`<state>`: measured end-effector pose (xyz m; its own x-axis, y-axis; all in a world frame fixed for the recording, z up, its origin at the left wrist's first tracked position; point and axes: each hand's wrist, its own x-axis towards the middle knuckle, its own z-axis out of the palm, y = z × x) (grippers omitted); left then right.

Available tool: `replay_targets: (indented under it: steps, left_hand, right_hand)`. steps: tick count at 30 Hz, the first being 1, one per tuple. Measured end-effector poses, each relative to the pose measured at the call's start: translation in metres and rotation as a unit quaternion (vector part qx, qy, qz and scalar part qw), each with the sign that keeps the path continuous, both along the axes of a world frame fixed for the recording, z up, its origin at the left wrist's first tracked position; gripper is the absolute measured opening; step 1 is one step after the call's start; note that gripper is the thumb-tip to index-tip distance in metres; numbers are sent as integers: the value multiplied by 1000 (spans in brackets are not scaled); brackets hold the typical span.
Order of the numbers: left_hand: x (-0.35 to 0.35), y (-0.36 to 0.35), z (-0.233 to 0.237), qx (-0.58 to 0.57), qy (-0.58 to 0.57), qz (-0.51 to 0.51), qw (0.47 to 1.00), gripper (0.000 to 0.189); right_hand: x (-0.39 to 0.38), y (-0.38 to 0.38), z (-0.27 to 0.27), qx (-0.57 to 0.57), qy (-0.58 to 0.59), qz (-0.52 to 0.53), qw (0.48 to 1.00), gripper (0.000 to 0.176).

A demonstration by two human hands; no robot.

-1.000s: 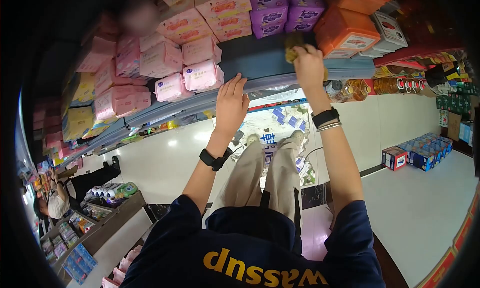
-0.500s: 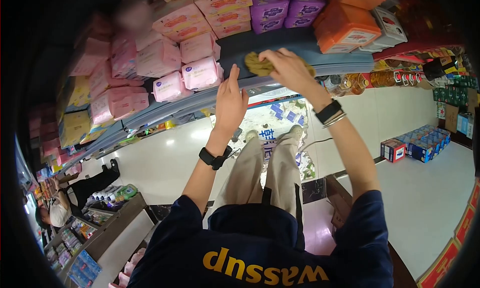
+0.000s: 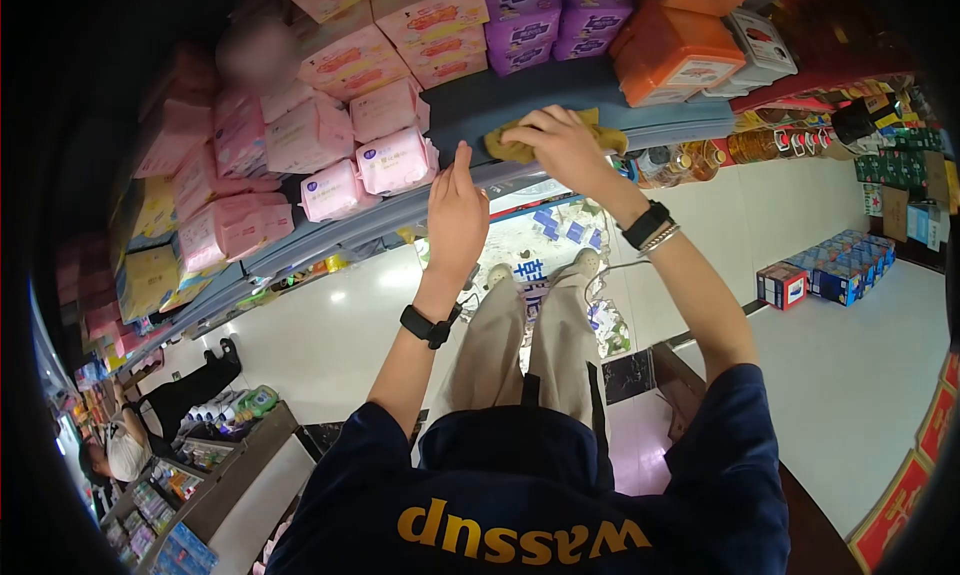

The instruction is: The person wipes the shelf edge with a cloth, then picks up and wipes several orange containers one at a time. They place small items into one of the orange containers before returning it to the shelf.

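Observation:
My right hand (image 3: 568, 155) presses a yellow-green cloth (image 3: 512, 147) onto the dark shelf (image 3: 465, 107), fingers bent over it near the front edge. Part of the cloth spreads out to the right behind the hand. My left hand (image 3: 458, 220) is at the shelf's front edge with its fingers stretched out. Its fingertips come close beside a pink-and-white soft pack (image 3: 398, 162) in the front row. Another such pack (image 3: 335, 192) sits just left of that one.
Purple packs (image 3: 520, 20) and orange boxes (image 3: 670, 55) stand behind and right of the cloth. Bottles (image 3: 665, 165) line a lower level. Blue cartons (image 3: 840, 265) rest on the floor at right. Another person (image 3: 125, 450) is in the aisle at far left.
The cloth looks flatter and more spread under my right hand, whose fingers now lie lower over it. My left hand stays by the shelf edge; the whole view has shifted slightly.

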<state>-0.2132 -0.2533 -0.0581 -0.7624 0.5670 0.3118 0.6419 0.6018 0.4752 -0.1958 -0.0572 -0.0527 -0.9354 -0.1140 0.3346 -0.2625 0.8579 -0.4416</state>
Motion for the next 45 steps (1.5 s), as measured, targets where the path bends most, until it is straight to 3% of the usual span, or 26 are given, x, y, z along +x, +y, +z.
replay_targets:
  steps: [2, 8, 15, 19, 23, 26, 33, 35, 36, 39, 42, 45]
  left_hand:
    - [-1, 1, 0, -1, -2, 4, 1000, 54]
    - [-1, 1, -3, 4, 17, 2, 1000, 52]
    - [5, 4, -1, -14, 31, 15, 999, 56]
    - [6, 5, -2, -7, 20, 19, 1000, 56]
    - [8, 5, -5, 0, 4, 37, 999, 52]
    - [3, 4, -3, 2, 31, 11, 999, 49]
    - [4, 4, -4, 10, 32, 1, 999, 45]
    - [4, 2, -3, 10, 24, 1, 1000, 45]
    - [5, 3, 1, 20, 18, 2, 1000, 44]
    - [11, 0, 22, 59, -6, -6, 998, 40]
    - [19, -9, 48, 99, -30, -21, 994, 33]
    - [23, -24, 59, 127, -61, -17, 990, 25]
  right_hand:
    - [10, 24, -1, 23, 14, 0, 1000, 31]
    - [37, 89, 6, 91, 9, -29, 995, 35]
    - [30, 56, 17, 126, -23, -50, 991, 39]
    - [10, -6, 23, 4, 19, -31, 999, 36]
    - [-6, -46, 10, -9, 52, 5, 999, 36]
    - [-11, -28, -4, 34, 40, -35, 998, 25]
    - [-14, 27, -3, 66, 40, -113, 991, 24]
    - [-24, 28, -6, 23, 62, -250, 966, 30]
    - [-31, 27, -5, 4, 55, -266, 962, 29]
    - [-41, -2, -10, 5, -1, -185, 983, 29]
    - [-38, -38, -10, -2, 66, -99, 993, 24]
    - [-28, -47, -4, 5, 42, -9, 999, 18]
